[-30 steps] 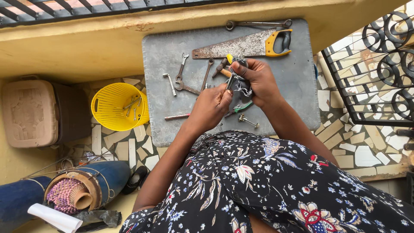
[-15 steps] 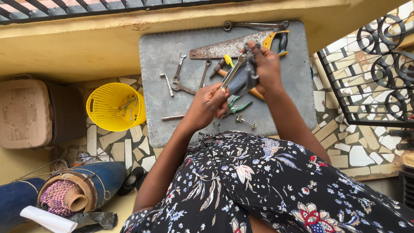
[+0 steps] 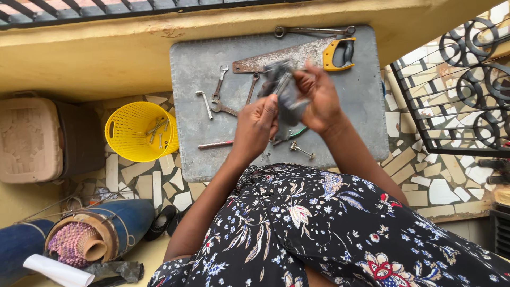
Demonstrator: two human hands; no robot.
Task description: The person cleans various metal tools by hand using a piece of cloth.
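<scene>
Grey tray (image 3: 366, 95) holds tools over mosaic tiles (image 3: 441, 180); both hands (image 3: 287, 111) clamped on grey cloth (image 3: 289, 98)

Both hands are up over the grey bench (image 3: 361, 106), working a grey rag (image 3: 287, 98) around a metal tool (image 3: 283, 85). The left hand (image 3: 257, 125) grips from the near side and the right hand (image 3: 319, 98) is closed on the rag from the right. It's too blurred to tell what the tool is.

On the bench there's a rusty handsaw (image 3: 297, 53) with a yellow handle at the far edge, a long wrench (image 3: 313, 31) beyond it, and a few spanners (image 3: 220, 93) on the left. Green-handled pliers (image 3: 292, 134) and a bolt (image 3: 302, 150) lie near the hands. A yellow basket (image 3: 139, 131) sits on the floor to the left.
</scene>
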